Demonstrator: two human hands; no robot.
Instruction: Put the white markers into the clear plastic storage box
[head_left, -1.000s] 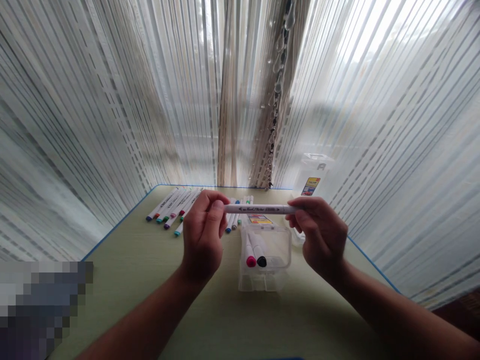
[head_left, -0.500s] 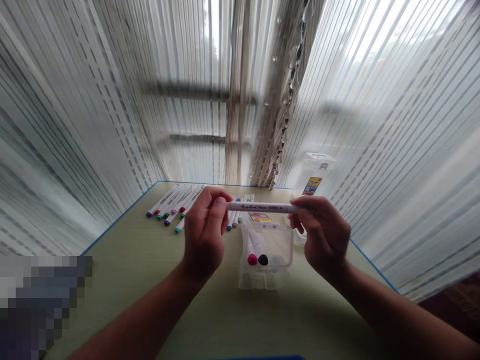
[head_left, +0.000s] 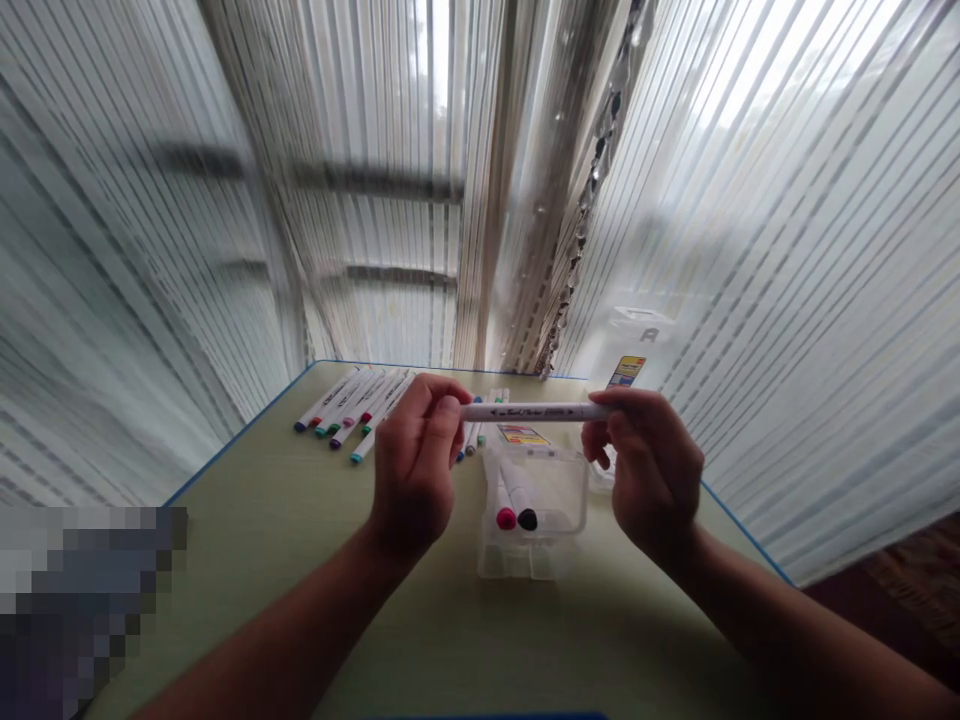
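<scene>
A white marker (head_left: 532, 412) with dark printing lies level between my two hands, above the table. Its left end is pinched in my left hand (head_left: 420, 460), while my right hand (head_left: 651, 460) grips the right end. Both ends are covered by fingers, so the cap colour is hidden. Below the marker stands a clear plastic box (head_left: 559, 495) with its lid raised. Inside it a pink-capped marker (head_left: 505, 517) and a black-capped marker (head_left: 527, 518) lie side by side, caps toward me.
Several capped markers (head_left: 349, 405) lie in a group at the table's far left. More markers (head_left: 471, 440) lie behind the box, partly hidden. A second clear container (head_left: 626, 345) with a yellow label stands at the far right. Sheer curtains (head_left: 375, 220) hang behind the table (head_left: 285, 560).
Both hands and the marker have shifted very slightly to the right in view. The grip on both ends stays the same.
</scene>
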